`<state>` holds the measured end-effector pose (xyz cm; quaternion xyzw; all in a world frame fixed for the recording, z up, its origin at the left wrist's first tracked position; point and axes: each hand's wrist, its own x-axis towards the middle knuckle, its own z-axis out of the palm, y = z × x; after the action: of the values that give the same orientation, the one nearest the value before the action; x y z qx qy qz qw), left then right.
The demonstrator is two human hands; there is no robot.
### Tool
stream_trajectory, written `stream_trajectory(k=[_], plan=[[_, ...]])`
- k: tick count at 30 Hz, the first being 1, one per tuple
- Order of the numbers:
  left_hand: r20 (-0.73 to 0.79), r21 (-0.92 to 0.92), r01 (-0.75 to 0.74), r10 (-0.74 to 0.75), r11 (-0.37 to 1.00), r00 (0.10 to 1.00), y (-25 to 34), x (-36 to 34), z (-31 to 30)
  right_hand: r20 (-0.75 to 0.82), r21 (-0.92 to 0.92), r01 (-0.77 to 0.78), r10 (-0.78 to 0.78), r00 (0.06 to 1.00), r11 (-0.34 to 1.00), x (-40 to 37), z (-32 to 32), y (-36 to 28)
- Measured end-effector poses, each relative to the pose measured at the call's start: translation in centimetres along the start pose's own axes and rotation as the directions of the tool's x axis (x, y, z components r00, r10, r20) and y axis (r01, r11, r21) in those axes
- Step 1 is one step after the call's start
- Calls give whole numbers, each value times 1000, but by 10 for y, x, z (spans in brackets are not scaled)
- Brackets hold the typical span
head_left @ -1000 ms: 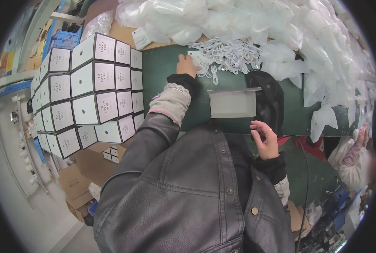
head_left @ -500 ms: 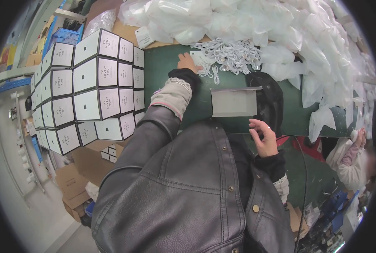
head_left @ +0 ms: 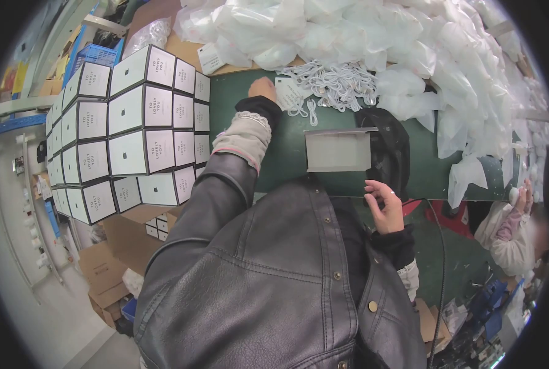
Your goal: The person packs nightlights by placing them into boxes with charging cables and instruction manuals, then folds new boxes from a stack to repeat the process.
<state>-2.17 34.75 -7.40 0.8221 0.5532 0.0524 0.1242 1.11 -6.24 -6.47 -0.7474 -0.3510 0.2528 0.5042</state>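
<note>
left hand [head_left: 262, 89] has edged left along the far edge of the worktop [head_left: 237, 120], fingers curled, grip unclear; the card [head_left: 288, 93] lies just right of it. right hand [head_left: 386, 206], loosely spread, is well apart.

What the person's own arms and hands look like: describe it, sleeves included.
Both arms are in a dark grey leather-look jacket with snap buttons. Each forearm has a pale beige sleeve cover; the left sleeve cover shows a pink hem and white lace edge. Black knit cuffs reach the wrists. The left hand and right hand are ungloved.
</note>
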Motion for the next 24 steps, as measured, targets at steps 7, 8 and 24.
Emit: stream_trajectory(k=[7, 8, 24], plan=[[13, -75, -107, 109, 991, 994, -7, 1, -10, 0, -24, -1, 1, 1000, 1000, -1, -3, 3], [43, -61, -126, 129, 990, 991, -9, -1, -8, 1, -24, -6, 6, 1000, 1000, -1, -3, 4], [138, -95, 44, -30, 995, 990, 15, 23, -5, 50, -87, 41, -37, 998, 995, -1, 0, 11]])
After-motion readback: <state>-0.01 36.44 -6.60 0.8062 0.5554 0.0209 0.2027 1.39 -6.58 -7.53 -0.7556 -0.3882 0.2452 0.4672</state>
